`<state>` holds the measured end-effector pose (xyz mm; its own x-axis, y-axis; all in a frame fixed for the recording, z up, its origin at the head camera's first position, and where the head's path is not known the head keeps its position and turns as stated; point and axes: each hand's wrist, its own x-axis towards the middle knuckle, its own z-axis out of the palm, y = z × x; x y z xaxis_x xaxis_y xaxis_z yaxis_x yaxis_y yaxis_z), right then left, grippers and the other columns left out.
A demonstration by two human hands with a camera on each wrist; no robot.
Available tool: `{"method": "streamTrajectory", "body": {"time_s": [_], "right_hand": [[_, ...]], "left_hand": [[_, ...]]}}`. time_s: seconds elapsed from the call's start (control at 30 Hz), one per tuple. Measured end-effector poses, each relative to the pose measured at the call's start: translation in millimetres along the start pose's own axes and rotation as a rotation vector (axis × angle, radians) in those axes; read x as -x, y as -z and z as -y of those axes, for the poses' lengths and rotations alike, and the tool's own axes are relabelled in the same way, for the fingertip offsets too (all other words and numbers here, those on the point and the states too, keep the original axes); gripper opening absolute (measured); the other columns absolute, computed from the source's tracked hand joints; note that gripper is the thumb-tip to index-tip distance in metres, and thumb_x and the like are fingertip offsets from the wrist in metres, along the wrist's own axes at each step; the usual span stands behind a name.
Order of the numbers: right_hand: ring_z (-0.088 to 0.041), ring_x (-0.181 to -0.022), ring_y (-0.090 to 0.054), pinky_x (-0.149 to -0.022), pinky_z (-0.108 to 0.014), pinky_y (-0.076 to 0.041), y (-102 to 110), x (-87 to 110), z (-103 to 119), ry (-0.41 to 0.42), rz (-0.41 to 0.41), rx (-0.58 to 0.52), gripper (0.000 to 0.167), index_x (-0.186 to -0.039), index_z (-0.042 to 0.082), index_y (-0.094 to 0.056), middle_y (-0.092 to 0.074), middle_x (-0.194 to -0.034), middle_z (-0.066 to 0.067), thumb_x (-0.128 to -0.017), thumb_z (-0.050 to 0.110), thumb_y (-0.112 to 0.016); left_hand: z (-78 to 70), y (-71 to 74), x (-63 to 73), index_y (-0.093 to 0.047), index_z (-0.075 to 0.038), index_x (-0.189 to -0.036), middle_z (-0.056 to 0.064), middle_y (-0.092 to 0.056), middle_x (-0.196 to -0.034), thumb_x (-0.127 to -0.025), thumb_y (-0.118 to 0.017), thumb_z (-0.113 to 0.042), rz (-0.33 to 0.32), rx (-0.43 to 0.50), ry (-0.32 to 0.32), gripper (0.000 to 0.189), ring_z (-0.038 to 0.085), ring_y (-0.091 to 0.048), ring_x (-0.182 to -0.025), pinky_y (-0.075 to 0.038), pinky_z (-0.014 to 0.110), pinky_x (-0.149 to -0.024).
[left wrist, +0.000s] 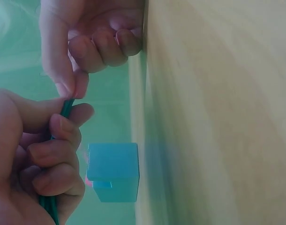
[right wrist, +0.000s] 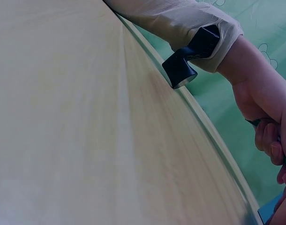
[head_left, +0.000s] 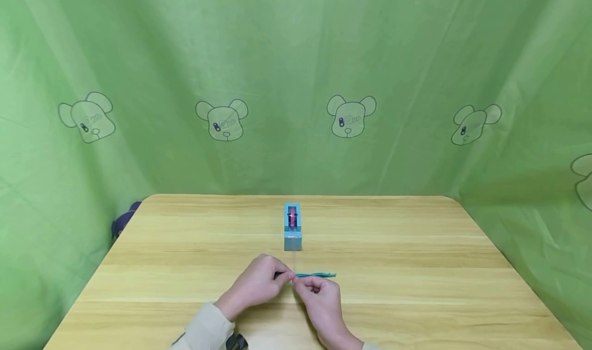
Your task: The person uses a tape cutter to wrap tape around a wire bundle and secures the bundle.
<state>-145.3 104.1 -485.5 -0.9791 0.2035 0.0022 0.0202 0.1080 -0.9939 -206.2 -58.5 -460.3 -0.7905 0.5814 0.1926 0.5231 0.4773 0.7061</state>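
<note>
In the head view, my left hand (head_left: 261, 283) grips a thin green cable bundle (head_left: 319, 275) with curled fingers. My right hand (head_left: 321, 304) meets it thumb to thumb and pinches the bundle between thumb and forefinger; any tape under those fingertips is hidden. Past the fingers, the bundle's loose end points right. A faint clear tape strip (head_left: 294, 260) runs from the blue tape dispenser (head_left: 293, 241) down to the fingertips. The left wrist view shows the green strands (left wrist: 67, 108) passing through the left fist up to the right fingertips.
The dispenser, with a pink roll core (head_left: 292, 217), stands straight ahead of the hands on the wooden table (head_left: 393, 247). A green curtain (head_left: 296, 41) with bear-head outlines surrounds the table. A dark purple object (head_left: 124, 220) shows beyond the left edge. A black device (right wrist: 192, 56) is on the left sleeve.
</note>
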Motion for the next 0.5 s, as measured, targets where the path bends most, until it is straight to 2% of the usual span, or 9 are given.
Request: {"method": "streamTrajectory", "body": {"time_s": [0.23,0.5], "right_hand": [[-0.01,-0.073,-0.061,-0.064,-0.02,-0.051,1.3,-4.1,-4.2,-0.013,0.02,0.008,0.013,-0.088,-0.003,-0.075,-0.071,-0.082,-0.012,-0.085,0.009,-0.077],[-0.012,-0.074,-0.064,-0.065,-0.021,-0.053,2.5,-4.2,-4.6,-0.011,0.041,-0.004,0.016,-0.086,0.0,-0.076,-0.071,-0.081,-0.01,-0.083,0.015,-0.081]], "left_hand": [[1.6,-0.9,-0.6,-0.08,-0.014,-0.091,-0.01,-0.072,-0.083,-0.095,-0.067,-0.015,0.0,-0.009,0.003,0.014,0.002,-0.045,-0.046,-0.041,0.021,-0.048],[1.2,-1.3,0.8,-0.08,-0.013,-0.091,-0.011,-0.071,-0.08,-0.094,-0.067,-0.013,-0.009,-0.007,0.013,0.014,0.002,-0.043,-0.044,-0.039,0.021,-0.045]]}}
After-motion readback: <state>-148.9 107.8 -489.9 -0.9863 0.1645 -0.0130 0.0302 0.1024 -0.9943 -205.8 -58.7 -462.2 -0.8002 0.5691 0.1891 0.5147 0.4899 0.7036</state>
